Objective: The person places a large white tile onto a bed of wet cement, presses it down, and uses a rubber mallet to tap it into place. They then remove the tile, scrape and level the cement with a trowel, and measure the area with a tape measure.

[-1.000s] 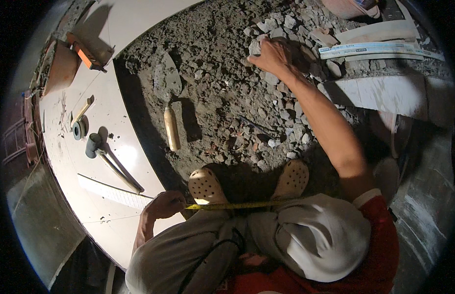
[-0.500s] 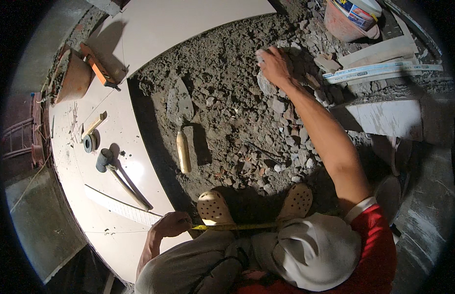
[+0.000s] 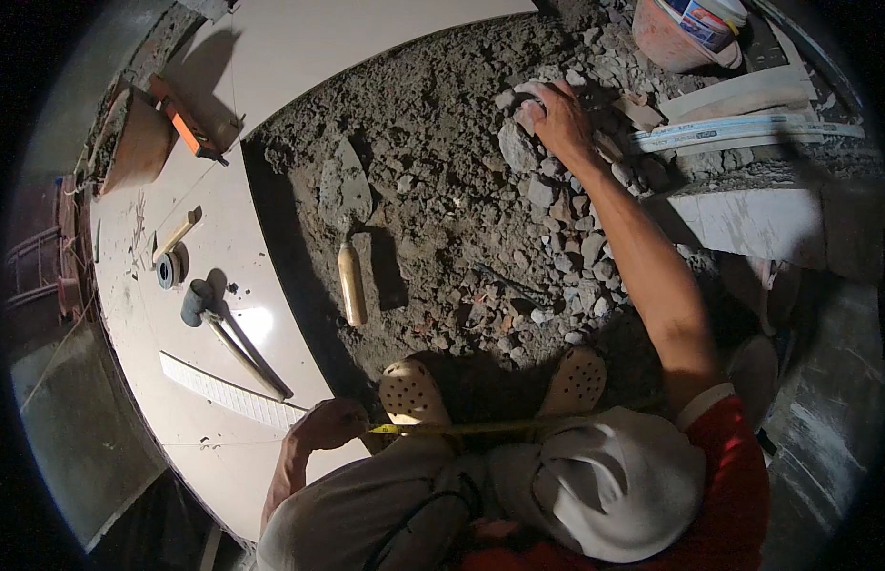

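My left hand [image 3: 330,424] is closed on the end of a yellow tape measure [image 3: 404,429], low on the left beside the tile edge. The tape runs to the right in front of my shoes. My right hand [image 3: 560,122] is down among the grey stones [image 3: 518,147] at the far side, its dusty fingers bent. A small stone [image 3: 504,98] lies just off the fingertips; what is under the fingers is hidden. A trowel [image 3: 348,195] with a wooden handle rests on the rough mortar bed [image 3: 433,143], away from both hands.
On the pale tiles [image 3: 271,438] at left lie a rubber mallet [image 3: 198,304], a white straight strip [image 3: 223,388], a grey roll [image 3: 168,271], a wooden-handled tool [image 3: 178,235] and an orange level [image 3: 185,124]. Beside it stands a mortar bucket [image 3: 133,143]. Another bucket [image 3: 676,43] is far right, near white strips [image 3: 718,133].
My right hand has shifted a little to the right over the stones, leaving the small stone beside its fingertips. My left hand stays at the tape. The whole view has tilted slightly.
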`<action>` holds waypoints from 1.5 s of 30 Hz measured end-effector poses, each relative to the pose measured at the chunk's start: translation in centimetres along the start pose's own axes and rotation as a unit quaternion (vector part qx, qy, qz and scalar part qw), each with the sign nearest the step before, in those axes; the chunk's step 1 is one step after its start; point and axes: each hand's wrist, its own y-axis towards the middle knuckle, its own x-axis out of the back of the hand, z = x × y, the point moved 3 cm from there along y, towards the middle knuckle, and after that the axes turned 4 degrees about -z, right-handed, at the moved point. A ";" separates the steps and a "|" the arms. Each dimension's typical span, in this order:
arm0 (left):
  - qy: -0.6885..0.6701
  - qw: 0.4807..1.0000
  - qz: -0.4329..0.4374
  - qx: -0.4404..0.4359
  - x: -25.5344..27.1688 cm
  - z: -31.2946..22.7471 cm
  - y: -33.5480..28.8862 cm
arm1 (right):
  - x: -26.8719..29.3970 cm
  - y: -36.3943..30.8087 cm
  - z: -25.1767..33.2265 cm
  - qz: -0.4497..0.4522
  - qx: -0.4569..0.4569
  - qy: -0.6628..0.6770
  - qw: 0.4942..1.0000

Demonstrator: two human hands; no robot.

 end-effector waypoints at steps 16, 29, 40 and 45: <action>-0.016 0.995 -0.021 -0.101 0.1 0.1 0.2 | -4.4 2.0 -0.9 0.134 0.052 -0.059 0.988; -0.084 0.972 -0.158 -0.150 3.4 -1.9 -0.8 | 8.3 -19.5 9.0 0.478 0.192 0.198 0.834; -0.111 0.967 -0.157 -0.169 7.1 -3.8 -2.2 | 10.1 -28.1 3.5 0.657 0.146 0.282 0.684; -0.065 0.961 -0.210 -0.168 8.0 -5.5 -3.1 | 14.6 -25.0 5.4 0.612 0.130 0.215 0.750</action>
